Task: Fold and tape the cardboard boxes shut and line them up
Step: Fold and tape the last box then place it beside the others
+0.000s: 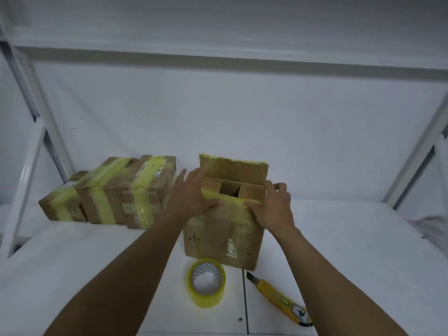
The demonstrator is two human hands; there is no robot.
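An open cardboard box [221, 241] stands in the middle of the white table, its far flap upright and its near flap edged with yellowish tape. My left hand [191, 192] lies over the box's left top corner, thumb pressing on the near flap. My right hand [274, 204] grips the right top corner, thumb on the near flap and fingers curled over the side wall. Both short inner flaps are folded in, with a gap between them. Three taped boxes [109, 192] sit side by side at the left.
A roll of yellowish clear tape [206, 282] stands just in front of the open box. A yellow utility knife [281, 299] lies to its right with the blade out. White frame posts rise at both sides, and a white wall closes the back.
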